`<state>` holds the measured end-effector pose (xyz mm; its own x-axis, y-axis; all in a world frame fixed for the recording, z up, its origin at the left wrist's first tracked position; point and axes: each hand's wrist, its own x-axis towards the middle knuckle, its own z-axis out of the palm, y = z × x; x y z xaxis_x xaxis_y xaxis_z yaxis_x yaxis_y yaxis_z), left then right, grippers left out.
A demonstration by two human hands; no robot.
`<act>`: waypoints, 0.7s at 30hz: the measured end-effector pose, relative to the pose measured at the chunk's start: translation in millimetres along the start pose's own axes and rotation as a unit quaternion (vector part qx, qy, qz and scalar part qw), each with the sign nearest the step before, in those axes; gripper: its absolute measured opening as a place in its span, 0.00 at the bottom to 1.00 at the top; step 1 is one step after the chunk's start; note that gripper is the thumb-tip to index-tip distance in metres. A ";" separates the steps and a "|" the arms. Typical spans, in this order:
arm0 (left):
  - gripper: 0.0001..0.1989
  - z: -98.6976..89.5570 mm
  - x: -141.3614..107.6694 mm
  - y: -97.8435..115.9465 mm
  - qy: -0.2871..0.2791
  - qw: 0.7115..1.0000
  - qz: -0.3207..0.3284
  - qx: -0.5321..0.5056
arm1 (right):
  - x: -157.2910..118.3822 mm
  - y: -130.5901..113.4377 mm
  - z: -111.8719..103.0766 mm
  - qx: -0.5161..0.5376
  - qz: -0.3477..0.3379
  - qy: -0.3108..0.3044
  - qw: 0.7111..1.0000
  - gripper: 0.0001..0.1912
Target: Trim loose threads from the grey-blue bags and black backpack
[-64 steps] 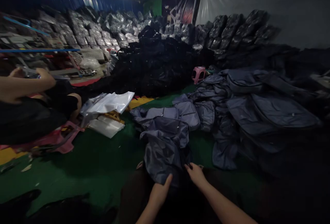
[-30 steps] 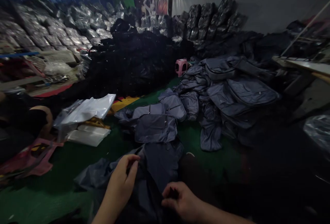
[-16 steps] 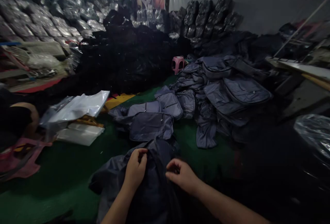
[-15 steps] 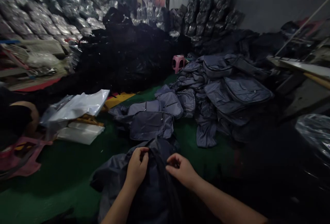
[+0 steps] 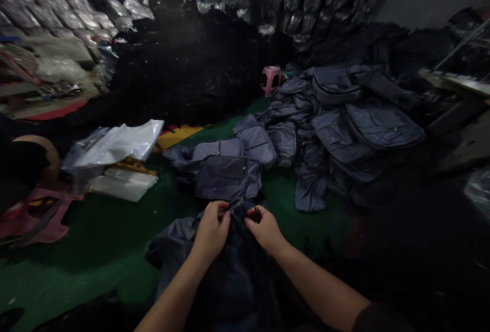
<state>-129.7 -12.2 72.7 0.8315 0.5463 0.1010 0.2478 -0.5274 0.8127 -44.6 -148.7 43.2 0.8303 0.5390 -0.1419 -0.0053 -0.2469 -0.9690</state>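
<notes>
Hands reach forward with thumbs and fingers curled nearly closed, the left hand [image 5: 213, 227] pinching the dark blue bag [image 5: 176, 243] and the right hand [image 5: 265, 227] a dark piece too dim to identify. Below them, the bag spreads over the green floor [image 5: 103, 250].

In the upper left of the frame I see stacked bundles in shiny plastic [image 5: 80, 18]. I make out a pink stool [image 5: 271, 71] near a black heap [image 5: 184, 67], and white plastic sheets [image 5: 118, 144] by a person's knee [image 5: 49, 152] at left.

Green floor [image 5: 111, 243] open at left; dark cloth [image 5: 225, 276] seemingly blocks lower centre.
</notes>
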 end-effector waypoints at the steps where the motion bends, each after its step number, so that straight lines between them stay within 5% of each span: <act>1: 0.14 -1.8 8.6 3.5 -0.006 1.000 0.016 0.022 | -1.3 0.1 -0.7 -0.001 -0.005 -0.009 1.000 0.07; 8: 0.12 4.4 57.0 14.0 -0.181 0.968 0.109 0.137 | -16.6 5.3 -5.9 -0.012 -0.053 -0.061 0.997 0.05; 13: 0.08 8.3 67.8 12.0 -0.183 0.964 0.115 0.156 | -1.3 -0.5 -27.4 -0.108 -0.095 -0.107 0.984 0.08; 17: 0.08 7.2 70.5 15.4 -0.171 0.965 0.105 0.168 | 35.1 -19.5 -58.2 -0.234 -0.123 -0.104 0.959 0.15; 21: 0.08 7.5 70.4 23.1 -0.163 0.965 0.105 0.176 | 67.6 -36.9 -73.9 -0.302 -0.152 -0.138 0.931 0.10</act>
<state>-61.7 9.3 94.3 0.9800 0.1989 0.0101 0.1616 -0.8238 0.5434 52.9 -162.7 84.4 0.5667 0.8239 -0.0072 0.5898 -0.4117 -0.6947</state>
